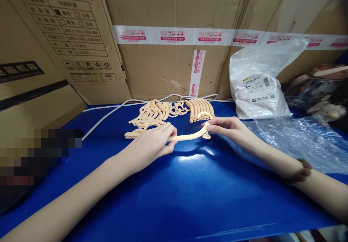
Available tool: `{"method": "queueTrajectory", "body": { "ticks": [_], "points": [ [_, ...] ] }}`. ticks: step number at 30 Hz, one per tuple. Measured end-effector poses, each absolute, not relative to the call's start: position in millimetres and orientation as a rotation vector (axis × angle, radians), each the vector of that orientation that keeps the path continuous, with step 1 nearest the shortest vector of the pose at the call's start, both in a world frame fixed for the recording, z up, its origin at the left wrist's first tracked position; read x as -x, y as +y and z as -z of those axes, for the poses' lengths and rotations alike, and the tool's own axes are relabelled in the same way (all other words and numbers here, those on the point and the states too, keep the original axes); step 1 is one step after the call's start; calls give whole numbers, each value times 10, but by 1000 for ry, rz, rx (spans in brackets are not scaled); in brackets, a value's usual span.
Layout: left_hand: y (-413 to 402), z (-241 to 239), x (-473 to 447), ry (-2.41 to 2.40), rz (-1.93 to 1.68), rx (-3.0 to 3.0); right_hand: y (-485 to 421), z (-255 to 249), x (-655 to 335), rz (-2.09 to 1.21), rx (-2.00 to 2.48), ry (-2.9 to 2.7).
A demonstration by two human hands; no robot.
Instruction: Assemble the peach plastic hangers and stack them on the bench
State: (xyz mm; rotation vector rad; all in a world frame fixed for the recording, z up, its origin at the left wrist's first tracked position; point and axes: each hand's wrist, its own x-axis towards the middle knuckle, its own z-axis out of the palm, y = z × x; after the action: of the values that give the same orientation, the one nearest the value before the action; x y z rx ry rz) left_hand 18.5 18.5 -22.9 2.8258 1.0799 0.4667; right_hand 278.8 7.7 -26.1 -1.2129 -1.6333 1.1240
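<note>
My left hand [157, 140] is closed around one end of a slim, curved cream plastic bar [189, 137], held above the blue table. My right hand [231, 127] pinches the bar's other end, where a small cream end piece [207, 136] hangs below the fingertips. A thin cream arc [204, 114] shows just above that end; how it joins is unclear. Behind my left hand lie a heap of curved cream parts [152, 110] and some larger curved pieces [133, 134]. Beyond the bar sit a neat row of matching curved bars [201, 107] and small hook-like pieces [179, 107].
Cardboard boxes [168, 68] wall off the back and left. A white cable [104, 117] runs along the rear. At right stand a filled white plastic bag [258, 86], crumpled clear film [293, 140] and a brown-strapped bag [318, 78]. A dark, blurred-out object [35, 162] lies left.
</note>
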Motion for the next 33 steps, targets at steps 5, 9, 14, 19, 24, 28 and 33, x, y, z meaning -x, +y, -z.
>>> {"method": "queueTrajectory", "body": {
  "ticks": [5, 9, 14, 19, 24, 28, 33],
  "points": [
    [135, 255, -223, 1002, -596, -3016, 69, 268, -2763, -1163, 1238, -1554],
    [57, 270, -281, 894, -799, -3202, 36, 264, -2737, -1162, 1249, -1519],
    [-31, 262, -362, 846, -776, -3399, -29, 290, -2685, -1249, 1195, -1584],
    [-81, 315, -415, 794, -754, -3489, -101, 359, -2600, -1274, 1143, -1665],
    [-97, 384, -440, 803, -732, -3391, -130, 376, -2562, -1200, 1095, -1838],
    [-118, 403, -446, 851, -569, -3264, -132, 371, -2560, -1146, 1075, -1929],
    [-127, 364, -429, 971, -351, -3141, -118, 357, -2582, -1140, 1090, -1939]
  ]
}}
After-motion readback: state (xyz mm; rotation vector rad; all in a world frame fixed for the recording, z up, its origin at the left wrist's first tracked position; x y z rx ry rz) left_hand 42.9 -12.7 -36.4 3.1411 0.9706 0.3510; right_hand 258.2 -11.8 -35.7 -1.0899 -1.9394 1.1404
